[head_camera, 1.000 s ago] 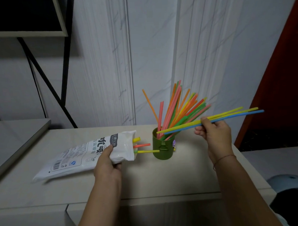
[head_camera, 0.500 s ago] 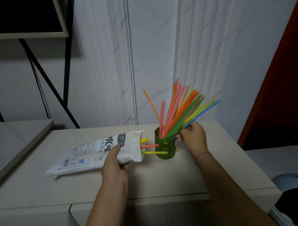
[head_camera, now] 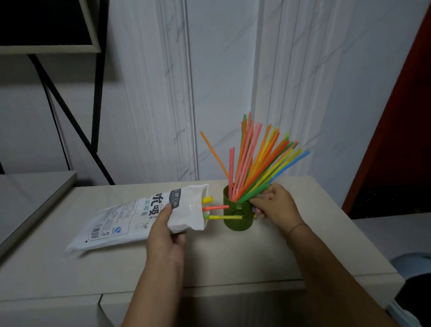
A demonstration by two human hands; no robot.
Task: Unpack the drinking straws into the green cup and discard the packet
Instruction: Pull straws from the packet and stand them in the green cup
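Now, straws (head_camera: 254, 162) in cup (head_camera: 236, 223), packet (head_camera: 123, 220) gripped

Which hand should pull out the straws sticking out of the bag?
Probably the right hand: the left hand grips the packet, while the right holds straws at the green cup, next to those sticking out.

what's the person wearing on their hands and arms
No gloves on the left hand or right hand, and no sleeves in view. The only thing worn is a thin dark bracelet around the right wrist.
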